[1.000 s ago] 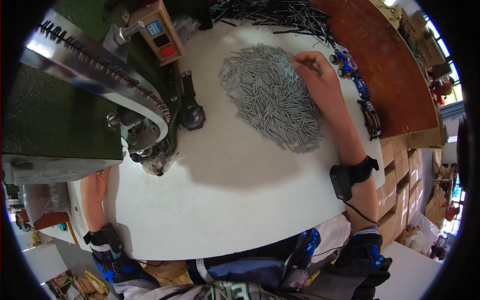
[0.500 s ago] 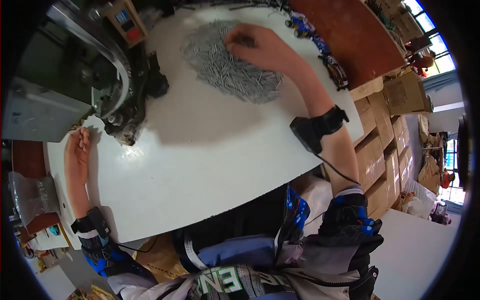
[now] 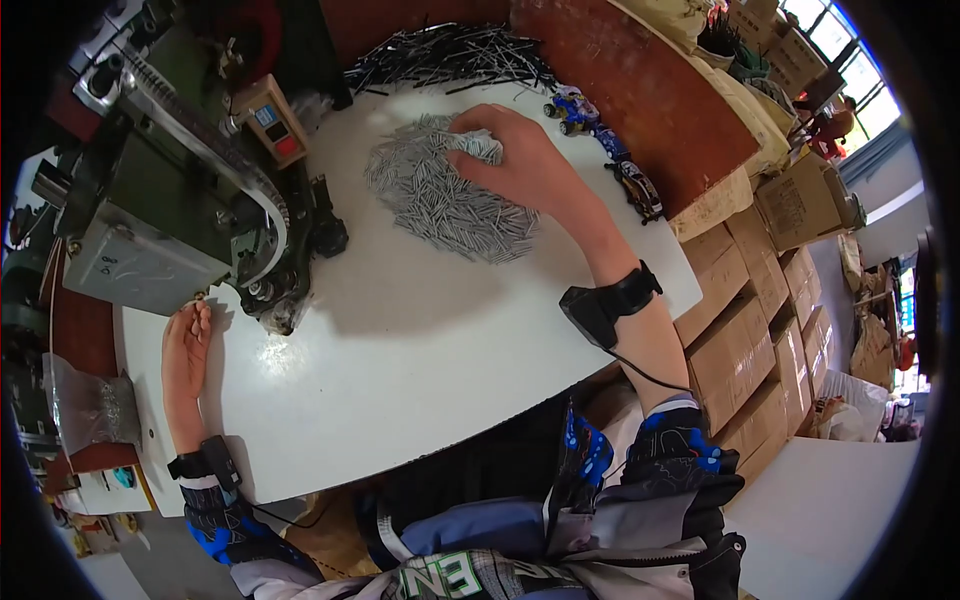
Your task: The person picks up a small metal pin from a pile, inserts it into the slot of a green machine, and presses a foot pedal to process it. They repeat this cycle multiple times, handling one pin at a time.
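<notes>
While half a second ago your right hand [image 3: 530,165] lay flat on the heap, its fingers are now curled around a small bunch of grey metal pins [image 3: 478,146], lifted off the pin pile [image 3: 440,195] in the upper middle of the frame. That looks like a fresh handful gathered. Your left hand [image 3: 187,345], fingers loosely straight and empty, stays at the machine [image 3: 190,215], left of centre, on the white table [image 3: 420,350].

view: one head-worn fisheye, aimed steeply down | range: close above the round white tabletop [image 3: 420,380] | framing: forearms are seen entering from the lower edge, straight lines are bent near the rim
</notes>
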{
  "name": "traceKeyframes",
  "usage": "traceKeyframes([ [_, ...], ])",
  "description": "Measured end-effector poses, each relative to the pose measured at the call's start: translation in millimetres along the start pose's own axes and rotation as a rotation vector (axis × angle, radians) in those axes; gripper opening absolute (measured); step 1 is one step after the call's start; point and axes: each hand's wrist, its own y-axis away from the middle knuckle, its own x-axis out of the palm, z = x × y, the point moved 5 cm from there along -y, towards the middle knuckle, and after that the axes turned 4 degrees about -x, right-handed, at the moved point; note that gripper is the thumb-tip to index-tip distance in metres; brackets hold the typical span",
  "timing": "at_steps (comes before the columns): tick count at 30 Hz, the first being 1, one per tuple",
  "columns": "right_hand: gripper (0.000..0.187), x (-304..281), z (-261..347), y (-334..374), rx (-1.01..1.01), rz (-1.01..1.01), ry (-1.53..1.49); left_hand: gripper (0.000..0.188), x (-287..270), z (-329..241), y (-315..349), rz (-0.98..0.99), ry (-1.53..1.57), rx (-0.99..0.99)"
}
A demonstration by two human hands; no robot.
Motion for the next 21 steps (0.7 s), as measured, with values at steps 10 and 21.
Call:
traceKeyframes([
  [10, 0.029, -4.7, -14.5, 5.7, 0.142, -0.034, -0.074, 0.023, -2.2, 2.6, 0.0, -0.016, 0.007, -0.027],
  [21, 0.026, -1.1, -38.7, 6.9, 0.371, -0.131, -0.299, 0.022, -4.1, -0.4, -1.1, -0.055, -0.029, -0.004],
])
